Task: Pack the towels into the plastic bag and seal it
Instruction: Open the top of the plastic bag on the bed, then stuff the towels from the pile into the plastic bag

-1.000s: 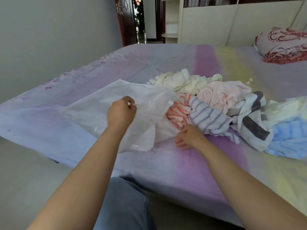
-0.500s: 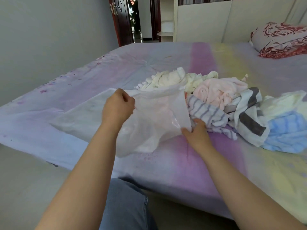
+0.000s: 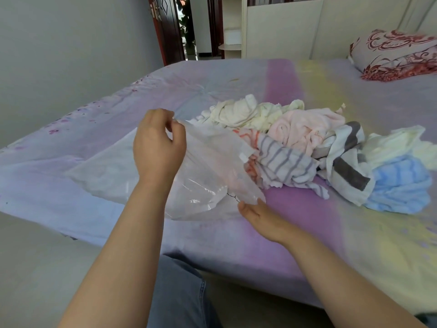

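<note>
A large clear plastic bag (image 3: 208, 171) lies on the bed, its mouth lifted toward a heap of towels. My left hand (image 3: 158, 143) pinches the bag's upper edge and holds it up. My right hand (image 3: 257, 215) grips the bag's lower edge near the bed surface, its fingers partly hidden under the plastic. The towels lie loose to the right of the bag: a cream towel (image 3: 241, 112), a pink towel (image 3: 305, 126), a purple-striped towel (image 3: 281, 162), an orange-striped towel (image 3: 250, 138) partly behind the plastic, a grey-banded white towel (image 3: 345, 166) and a blue towel (image 3: 399, 185).
The bed (image 3: 307, 209) has a pastel purple and yellow sheet, and its near edge runs just in front of my knees. A red patterned pillow (image 3: 397, 55) lies at the far right. A grey wall stands on the left, and a dark door (image 3: 165, 29) is open behind it.
My left hand has raised the bag's upper edge, opening the mouth toward the towels. My right hand slid from beside the striped towel back to the bag's lower edge.
</note>
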Tool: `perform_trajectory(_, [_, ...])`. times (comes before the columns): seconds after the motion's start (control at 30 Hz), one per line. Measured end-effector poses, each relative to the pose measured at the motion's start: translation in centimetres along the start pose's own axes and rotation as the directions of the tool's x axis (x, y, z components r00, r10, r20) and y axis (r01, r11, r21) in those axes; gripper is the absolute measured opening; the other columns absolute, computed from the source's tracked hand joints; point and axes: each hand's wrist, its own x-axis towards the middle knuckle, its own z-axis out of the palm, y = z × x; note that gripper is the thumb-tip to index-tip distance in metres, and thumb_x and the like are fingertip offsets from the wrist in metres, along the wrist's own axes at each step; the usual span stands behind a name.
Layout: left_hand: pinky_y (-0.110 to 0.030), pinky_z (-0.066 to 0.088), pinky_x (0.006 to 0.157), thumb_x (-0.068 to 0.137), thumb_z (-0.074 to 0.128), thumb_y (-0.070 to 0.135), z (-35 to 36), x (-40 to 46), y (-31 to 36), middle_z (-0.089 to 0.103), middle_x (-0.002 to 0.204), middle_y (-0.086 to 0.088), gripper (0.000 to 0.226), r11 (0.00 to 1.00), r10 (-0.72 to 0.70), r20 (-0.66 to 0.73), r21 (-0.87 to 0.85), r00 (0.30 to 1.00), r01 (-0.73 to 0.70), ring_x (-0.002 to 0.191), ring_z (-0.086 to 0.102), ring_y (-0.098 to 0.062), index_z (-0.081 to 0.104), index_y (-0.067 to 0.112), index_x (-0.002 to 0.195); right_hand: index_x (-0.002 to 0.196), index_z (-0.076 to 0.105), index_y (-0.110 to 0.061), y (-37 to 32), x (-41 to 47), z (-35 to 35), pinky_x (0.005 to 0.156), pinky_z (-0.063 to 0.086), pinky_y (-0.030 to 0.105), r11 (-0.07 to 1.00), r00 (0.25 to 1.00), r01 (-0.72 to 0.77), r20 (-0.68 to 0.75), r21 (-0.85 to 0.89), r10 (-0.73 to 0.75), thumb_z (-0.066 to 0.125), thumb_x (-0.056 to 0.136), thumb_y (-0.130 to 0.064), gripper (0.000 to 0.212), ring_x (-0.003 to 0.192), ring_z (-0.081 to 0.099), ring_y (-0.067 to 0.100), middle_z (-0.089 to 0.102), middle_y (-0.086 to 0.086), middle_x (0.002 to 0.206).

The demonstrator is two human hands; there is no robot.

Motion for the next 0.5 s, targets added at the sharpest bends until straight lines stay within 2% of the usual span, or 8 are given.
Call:
perform_trajectory(0.07, [-0.026, 0.044, 0.074, 0.088, 0.045, 0.027, 0.0, -0.3, 0.7, 0.069, 0.108, 0.008, 0.019, 0.997, 0.026, 0.057, -0.079, 0.998, -0.022, 0.087, 0.058, -0.011, 0.06, 0.015, 0.086, 0.132, 0.052, -0.025, -0.5, 0.2, -0.3, 0.108, 0.014, 0.022, 0.993, 0.996, 0.054, -0.072, 0.106, -0.047, 0.015, 0.087, -0.069, 0.073, 0.142, 0.021, 0.012, 0.045, -0.011, 0.142])
perform_trajectory(0.13, [-0.025, 0.041, 0.071, 0.088, 0.047, 0.027, 0.6, -1.2, 0.7, 0.07, 0.109, 0.009, 0.018, 0.999, 0.043, 0.154, -0.036, 0.987, -0.038, 0.08, 0.058, -0.014, 0.058, 0.015, 0.083, 0.114, 0.064, -0.029, -1.5, 0.1, -0.8, 0.103, 0.034, 0.024, 0.956, 0.891, 0.276, -0.399, 0.099, -0.216, 0.025, 0.099, -0.048, 0.046, 0.125, 0.047, 0.009, 0.059, -0.014, 0.122])
perform_trajectory(0.2, [-0.026, 0.04, 0.067, 0.091, 0.049, 0.025, 1.2, -2.2, -0.1, 0.071, 0.108, 0.007, 0.015, 1.0, 0.005, 0.201, 0.002, 0.98, -0.005, 0.07, 0.057, -0.016, 0.058, 0.016, 0.084, 0.108, 0.063, -0.026, -1.8, 0.6, -2.7, 0.098, 0.04, 0.03, 0.918, 0.524, 0.384, -0.796, -0.096, -0.302, 0.035, 0.098, -0.037, 0.032, 0.115, 0.051, 0.005, 0.06, -0.012, 0.116])
perform_trajectory(0.23, [-0.026, 0.04, 0.066, 0.092, 0.05, 0.026, 1.4, -2.7, -0.5, 0.071, 0.109, 0.008, 0.015, 0.999, -0.03, 0.212, -0.007, 0.977, 0.032, 0.068, 0.057, -0.009, 0.058, 0.016, 0.085, 0.113, 0.06, -0.026, -1.7, 1.2, -4.1, 0.103, 0.036, 0.031, 0.931, 0.378, 0.317, -0.875, -0.183, -0.301, 0.041, 0.096, -0.036, 0.027, 0.122, 0.045, 0.008, 0.055, -0.008, 0.126])
perform_trajectory(0.27, [-0.025, 0.04, 0.067, 0.093, 0.049, 0.027, 1.6, -3.1, -0.8, 0.07, 0.112, 0.01, 0.016, 0.997, -0.06, 0.221, -0.027, 0.973, 0.068, 0.071, 0.058, -0.001, 0.058, 0.017, 0.084, 0.123, 0.053, -0.029, -1.4, 1.9, -5.7, 0.109, 0.029, 0.035, 0.954, 0.351, 0.2, -0.893, -0.223, -0.282, 0.048, 0.093, -0.035, 0.032, 0.133, 0.034, 0.015, 0.043, 0.0, 0.142])
perform_trajectory(0.33, [-0.025, 0.042, 0.072, 0.095, 0.048, 0.029, 2.1, -3.7, -0.9, 0.069, 0.117, 0.012, 0.02, 0.989, -0.105, 0.226, -0.075, 0.969, 0.125, 0.076, 0.056, 0.007, 0.057, 0.017, 0.082, 0.143, 0.026, -0.038, -0.1, 3.6, -8.7, 0.115, 0.019, 0.045, 0.983, 0.617, -0.036, -0.777, -0.183, -0.122, 0.061, 0.085, -0.037, 0.068, 0.145, 0.008, 0.03, 0.004, 0.012, 0.158])
perform_trajectory(0.4, [-0.025, 0.046, 0.079, 0.096, 0.048, 0.029, 2.5, -3.9, -0.7, 0.069, 0.12, 0.011, 0.02, 0.979, -0.139, 0.218, -0.115, 0.966, 0.166, 0.083, 0.056, 0.002, 0.058, 0.017, 0.083, 0.146, 0.002, -0.045, 1.9, 4.9, -9.6, 0.111, 0.029, 0.047, 0.965, 0.838, -0.199, -0.541, -0.173, 0.076, 0.064, 0.083, -0.039, 0.089, 0.142, 0.015, 0.035, -0.008, 0.011, 0.158])
perform_trajectory(0.5, [-0.023, 0.047, 0.081, 0.095, 0.047, 0.029, 2.8, -3.8, -0.6, 0.069, 0.118, 0.011, 0.02, 0.967, -0.156, 0.223, -0.162, 0.962, 0.195, 0.096, 0.061, -0.008, 0.058, 0.019, 0.082, 0.145, 0.02, -0.041, 5.6, 4.8, -8.9, 0.094, 0.043, 0.041, 0.903, 0.871, -0.295, -0.476, -0.314, 0.119, 0.055, 0.087, -0.03, 0.068, 0.119, 0.044, 0.036, 0.036, 0.016, 0.141])
